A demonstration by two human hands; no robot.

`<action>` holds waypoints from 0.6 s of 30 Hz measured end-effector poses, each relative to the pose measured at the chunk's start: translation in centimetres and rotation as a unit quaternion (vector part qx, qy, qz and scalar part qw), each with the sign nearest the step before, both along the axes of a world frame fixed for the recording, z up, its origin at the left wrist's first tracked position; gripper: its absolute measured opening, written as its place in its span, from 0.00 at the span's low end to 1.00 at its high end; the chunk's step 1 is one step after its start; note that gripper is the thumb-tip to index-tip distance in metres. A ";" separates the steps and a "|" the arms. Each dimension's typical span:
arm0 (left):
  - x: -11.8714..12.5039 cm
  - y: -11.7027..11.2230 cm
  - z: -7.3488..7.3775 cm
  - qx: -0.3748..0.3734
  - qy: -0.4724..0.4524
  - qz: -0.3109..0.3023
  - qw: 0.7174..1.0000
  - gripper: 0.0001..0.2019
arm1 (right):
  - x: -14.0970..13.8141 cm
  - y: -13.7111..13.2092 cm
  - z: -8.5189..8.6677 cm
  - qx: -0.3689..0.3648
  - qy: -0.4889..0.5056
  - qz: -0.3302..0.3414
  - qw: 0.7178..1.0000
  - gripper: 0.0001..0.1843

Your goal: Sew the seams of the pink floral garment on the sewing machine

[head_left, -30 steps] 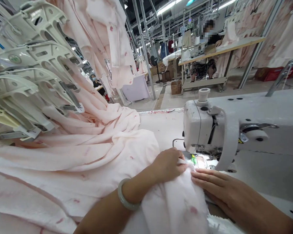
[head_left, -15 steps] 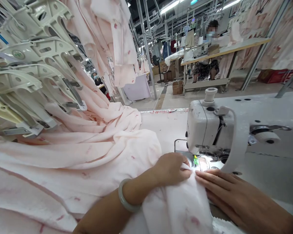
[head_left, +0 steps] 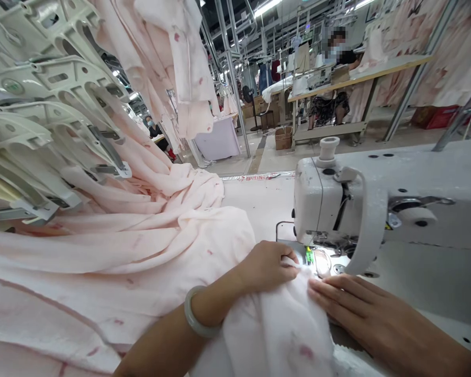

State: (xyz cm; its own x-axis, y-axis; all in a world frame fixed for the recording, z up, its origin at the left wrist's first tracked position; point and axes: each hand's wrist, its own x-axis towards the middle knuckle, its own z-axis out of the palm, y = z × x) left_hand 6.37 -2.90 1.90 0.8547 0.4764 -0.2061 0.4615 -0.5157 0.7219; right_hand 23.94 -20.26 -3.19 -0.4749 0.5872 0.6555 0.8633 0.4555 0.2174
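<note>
At the needle end of the white sewing machine (head_left: 337,209), both hands met on a fold of pale pink fabric (head_left: 149,262). The left hand (head_left: 267,266) lay curled on top of the cloth, its fingertips pinching a small ridge of it just in front of the presser foot, which was lit by the machine's lamp. A pale green bangle (head_left: 194,319) sat on that wrist. The right hand (head_left: 361,309) rested flat, fingers stretched out and close together, pressing the cloth edge down onto the tabletop (head_left: 259,204) just beside the left fingertips; the two hands were nearly touching. Whether the needle itself was in the cloth could not be told.

The fabric, printed with small red marks, spread away to the left in heavy folds across the tabletop and rose toward a row of cream plastic hanger clamps (head_left: 51,120) that gripped more of the same cloth. Other pink garments (head_left: 180,68) hung overhead. Well apart, across the aisle, another person (head_left: 333,78) sat at a long wooden workbench (head_left: 361,78) with a second machine on it.
</note>
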 end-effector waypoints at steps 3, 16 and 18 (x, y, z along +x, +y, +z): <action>-0.1 0.1 0.3 -0.031 0.000 0.009 0.999 0.06 | -0.1 0.1 0.0 -0.022 0.016 0.014 1.000 0.25; 0.3 -0.4 -0.1 0.062 0.009 -0.017 0.998 0.02 | 0.2 0.0 -1.2 -0.060 0.060 0.012 0.996 0.22; 0.4 -0.5 0.0 0.072 0.024 -0.022 0.997 0.03 | 0.2 0.1 -1.2 -0.058 0.025 -0.007 0.998 0.21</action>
State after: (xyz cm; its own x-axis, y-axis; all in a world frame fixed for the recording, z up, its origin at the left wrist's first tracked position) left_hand 6.73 -3.41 1.93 0.8667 0.4659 -0.1784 0.4676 -0.6337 0.6163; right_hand 24.10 -20.19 -4.40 -0.4346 0.6675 0.6045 0.8783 0.4627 0.1206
